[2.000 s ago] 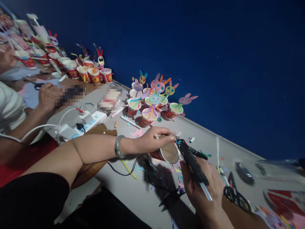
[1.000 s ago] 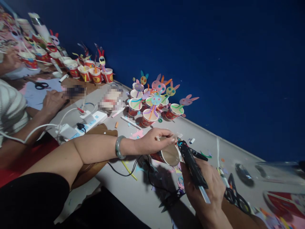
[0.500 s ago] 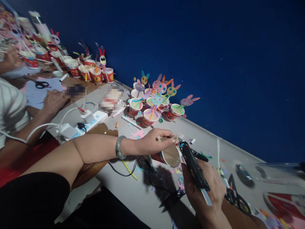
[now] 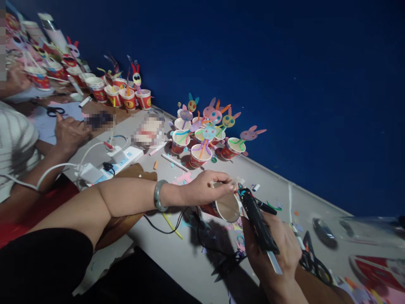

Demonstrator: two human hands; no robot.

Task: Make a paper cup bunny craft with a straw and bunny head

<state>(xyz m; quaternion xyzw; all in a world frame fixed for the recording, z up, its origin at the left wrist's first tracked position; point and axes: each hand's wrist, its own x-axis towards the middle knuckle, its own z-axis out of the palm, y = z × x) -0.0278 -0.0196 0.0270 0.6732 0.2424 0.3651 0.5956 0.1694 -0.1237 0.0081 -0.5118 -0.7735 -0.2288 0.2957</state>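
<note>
My left hand [image 4: 211,188] is closed on the rim of a paper cup [image 4: 228,207], which lies tilted with its mouth toward me. A bangle [image 4: 160,196] circles that wrist. Wrapped in my right hand [image 4: 275,245] is a black hot glue gun [image 4: 258,221]; a pale glue stick [image 4: 274,262] pokes out of its back end. The gun's nozzle meets the left fingertips at the cup's rim. Whatever small piece may lie between those fingertips is too hidden to name.
Several paper cups with animal faces [image 4: 201,156] stand by the blue wall. A power strip [image 4: 126,160] with white cables lies left, near another person's hand [image 4: 71,131]. Scissors [image 4: 316,261] and a computer mouse [image 4: 325,232] are at right. A black cord [image 4: 171,232] crosses the table.
My hands, the cup and the glue gun have barely moved. At left, the other person's hand has shifted slightly.
</note>
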